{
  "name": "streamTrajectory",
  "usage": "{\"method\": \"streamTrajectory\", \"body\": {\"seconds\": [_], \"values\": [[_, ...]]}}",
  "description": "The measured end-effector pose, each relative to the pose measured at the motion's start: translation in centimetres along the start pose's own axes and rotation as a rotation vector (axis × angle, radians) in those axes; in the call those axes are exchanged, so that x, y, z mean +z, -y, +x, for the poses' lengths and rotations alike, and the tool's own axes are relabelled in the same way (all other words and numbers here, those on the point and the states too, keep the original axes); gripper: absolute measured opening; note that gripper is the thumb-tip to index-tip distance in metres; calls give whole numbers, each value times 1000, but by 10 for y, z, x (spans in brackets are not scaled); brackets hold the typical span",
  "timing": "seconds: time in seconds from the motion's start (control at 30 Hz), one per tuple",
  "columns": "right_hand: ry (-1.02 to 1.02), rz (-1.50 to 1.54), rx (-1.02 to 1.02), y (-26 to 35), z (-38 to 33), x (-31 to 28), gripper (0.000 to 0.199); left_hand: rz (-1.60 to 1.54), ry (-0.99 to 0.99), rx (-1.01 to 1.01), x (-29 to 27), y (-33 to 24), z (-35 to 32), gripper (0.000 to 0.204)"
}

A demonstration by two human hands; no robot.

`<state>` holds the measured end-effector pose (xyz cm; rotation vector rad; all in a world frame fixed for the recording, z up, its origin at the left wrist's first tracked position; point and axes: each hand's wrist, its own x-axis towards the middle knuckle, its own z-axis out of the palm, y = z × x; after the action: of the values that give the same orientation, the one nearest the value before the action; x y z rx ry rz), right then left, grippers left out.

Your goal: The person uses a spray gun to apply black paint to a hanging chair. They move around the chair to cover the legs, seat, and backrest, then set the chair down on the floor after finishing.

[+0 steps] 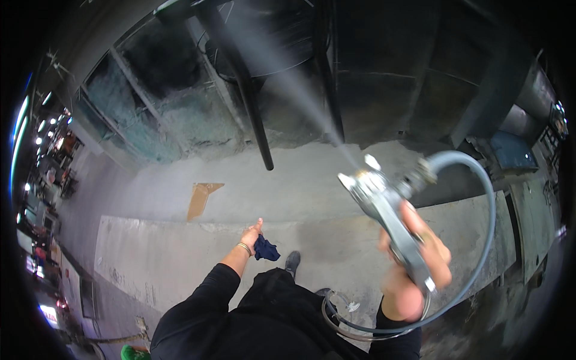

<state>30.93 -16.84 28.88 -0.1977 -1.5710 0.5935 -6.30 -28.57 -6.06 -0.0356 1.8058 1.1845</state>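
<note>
Two hands are in view, both coming out of black sleeves at the lower edge. Nearest, at about four o'clock, the right hand (414, 252) is clamped around the grip of a metal spray gun (384, 207), fingers folded over its trigger lever. A grey hose (489, 204) loops from the gun's rear, round toward five o'clock and back under the forearm. At about seven o'clock from centre, the left hand (251, 233), with a bracelet at the wrist, hangs low with its fingers gathered on a dark blue rag (266, 249). Below lie the concrete floor (168, 258) and a brown scrap of cardboard (201, 198).

Farther off, toward twelve o'clock, a spray jet (300, 90) shoots from the nozzle onto a dark, grimy wall (384, 72) crossed by a black pipe (249, 102). Judging by that, the washing is under way; how much of the surface is already clean cannot be told.
</note>
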Motion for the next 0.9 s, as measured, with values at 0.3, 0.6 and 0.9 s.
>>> {"method": "streamTrajectory", "body": {"seconds": [0.3,0.6,0.9], "values": [[381,-238,617,-153,-97,55,52,-61,36,133,-17,33,18,28],[260,-193,671,-160,-202,50,70,-41,-21,150,-80,84,96,25],[-210,-446,253,-80,-274,-17,105,20,-228,-58,-120,123,198,29]]}}
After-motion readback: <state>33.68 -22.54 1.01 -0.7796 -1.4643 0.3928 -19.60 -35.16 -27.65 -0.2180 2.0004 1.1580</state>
